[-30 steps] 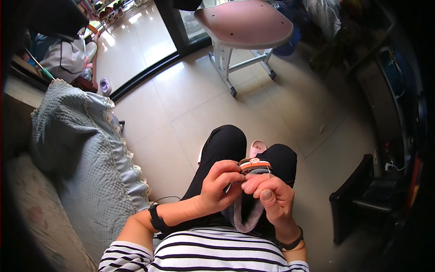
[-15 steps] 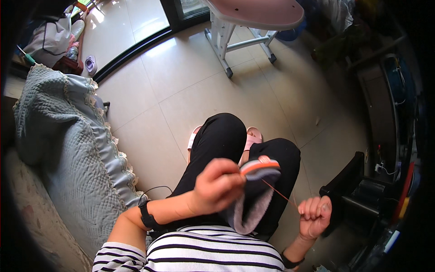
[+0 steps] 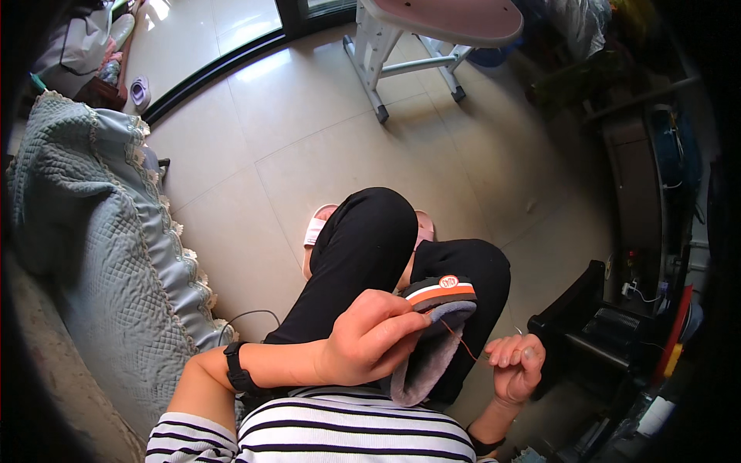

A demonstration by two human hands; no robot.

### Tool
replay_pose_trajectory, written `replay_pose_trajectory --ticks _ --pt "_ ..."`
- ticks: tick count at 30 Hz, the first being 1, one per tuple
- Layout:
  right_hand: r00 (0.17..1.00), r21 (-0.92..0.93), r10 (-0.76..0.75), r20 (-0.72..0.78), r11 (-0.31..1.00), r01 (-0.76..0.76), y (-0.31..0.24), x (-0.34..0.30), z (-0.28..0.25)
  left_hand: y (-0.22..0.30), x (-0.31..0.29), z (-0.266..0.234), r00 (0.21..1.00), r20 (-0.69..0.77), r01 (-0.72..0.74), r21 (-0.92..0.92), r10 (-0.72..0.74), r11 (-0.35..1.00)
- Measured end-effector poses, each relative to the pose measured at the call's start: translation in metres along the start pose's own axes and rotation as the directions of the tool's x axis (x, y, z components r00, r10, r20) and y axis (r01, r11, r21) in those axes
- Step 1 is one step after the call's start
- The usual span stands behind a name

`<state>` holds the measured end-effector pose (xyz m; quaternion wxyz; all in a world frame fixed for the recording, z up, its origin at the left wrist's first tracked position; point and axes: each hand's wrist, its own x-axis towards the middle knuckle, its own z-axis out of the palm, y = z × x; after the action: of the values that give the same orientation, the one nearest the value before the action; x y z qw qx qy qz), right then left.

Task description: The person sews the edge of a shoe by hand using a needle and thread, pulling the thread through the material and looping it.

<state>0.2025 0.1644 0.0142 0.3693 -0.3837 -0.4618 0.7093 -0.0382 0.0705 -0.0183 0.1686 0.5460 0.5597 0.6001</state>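
Observation:
My left hand [image 3: 369, 339] grips the edge of a dark, fleece-lined slipper [image 3: 426, 369] above my lap. Along the slipper's far rim runs a band [image 3: 432, 294] striped black, white and orange, with a small round badge. A thin reddish-brown thread [image 3: 461, 339] leads from the slipper to my right hand [image 3: 515, 363], whose fingers are closed on it. A fine pale curved line shows just above those fingertips; whether it is needle or thread I cannot tell. The slipper's lower part is partly behind my left hand.
At left stands a piece of furniture under a quilted grey-blue cover [image 3: 93, 231]. A pink-seated stool [image 3: 448, 19] with white legs is ahead. Black furniture [image 3: 575, 316] and cords stand at right. A lilac shoe [image 3: 140, 92] lies near the door track.
The thread between slipper and right hand is shorter, the right hand having come a little left and nearer. The striped band has turned to show its badge. The whole view has shifted slightly.

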Motion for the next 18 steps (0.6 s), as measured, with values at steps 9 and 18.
replay_pose_trajectory --ticks 9,18 --pt "0.997 -0.066 0.023 -0.078 0.997 -0.029 -0.004 0.012 -0.001 -0.004 0.003 0.007 0.993 -0.038 -0.111 0.061 0.114 0.992" --pt "0.998 0.458 0.061 0.005 0.887 -0.057 -0.014 0.019 -0.010 -0.007 0.004 0.001 0.996 -0.022 -0.088 0.020 0.088 0.996"
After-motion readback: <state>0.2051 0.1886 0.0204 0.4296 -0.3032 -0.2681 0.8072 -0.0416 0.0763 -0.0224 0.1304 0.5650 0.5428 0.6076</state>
